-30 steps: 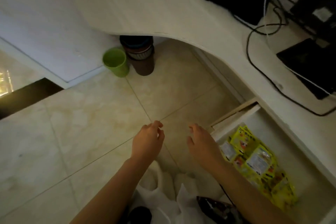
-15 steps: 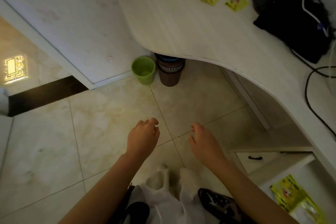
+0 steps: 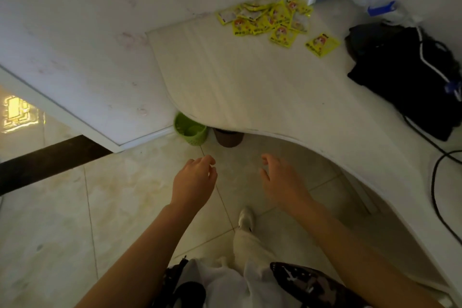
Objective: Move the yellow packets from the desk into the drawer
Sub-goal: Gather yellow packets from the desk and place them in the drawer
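A good many yellow packets [image 3: 270, 20] lie heaped at the far corner of the pale, wood-grained worktop [image 3: 250, 87], one flat square sachet [image 3: 322, 44] just apart from the pile; the drawer is out of view, so much seems left to carry. Both the left hand [image 3: 193, 182] and right hand [image 3: 281, 182] hang empty over the glossy tiled floor [image 3: 75, 207], fingers loosely curled.

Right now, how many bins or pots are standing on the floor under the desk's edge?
2: a green perforated bin by the white wall panel, and a brown pot just right of it, mostly hidden under the desk. More may be hidden beneath the desk.
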The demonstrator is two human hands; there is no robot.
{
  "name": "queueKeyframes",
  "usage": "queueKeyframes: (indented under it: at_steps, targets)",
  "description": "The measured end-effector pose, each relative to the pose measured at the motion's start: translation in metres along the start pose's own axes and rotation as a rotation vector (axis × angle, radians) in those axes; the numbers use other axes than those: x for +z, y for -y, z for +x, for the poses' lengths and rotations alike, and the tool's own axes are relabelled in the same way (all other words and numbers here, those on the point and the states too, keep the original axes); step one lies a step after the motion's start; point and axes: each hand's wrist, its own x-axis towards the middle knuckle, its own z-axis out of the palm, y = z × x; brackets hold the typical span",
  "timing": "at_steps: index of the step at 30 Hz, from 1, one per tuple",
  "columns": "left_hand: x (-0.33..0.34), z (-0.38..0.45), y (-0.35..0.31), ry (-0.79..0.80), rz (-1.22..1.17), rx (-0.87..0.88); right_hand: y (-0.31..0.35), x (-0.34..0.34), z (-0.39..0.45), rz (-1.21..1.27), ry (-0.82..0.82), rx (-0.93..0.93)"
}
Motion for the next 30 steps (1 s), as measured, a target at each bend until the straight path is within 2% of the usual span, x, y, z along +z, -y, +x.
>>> queueKeyframes:
  at_steps: [5,12,30]
  targets:
    - [-0.006,0.063,-0.029,-0.045,-0.011,-0.014,-0.013,-0.04,0.065,-0.024,-0.009,-0.058]
    - [-0.017,0.143,-0.055,-0.052,-0.031,0.027,-0.023,-0.088,0.144,-0.062,-0.024,-0.046]
    - [-0.051,0.379,-0.038,0.055,-0.026,0.102,0.001,-0.131,0.331,0.053,-0.077,0.101]
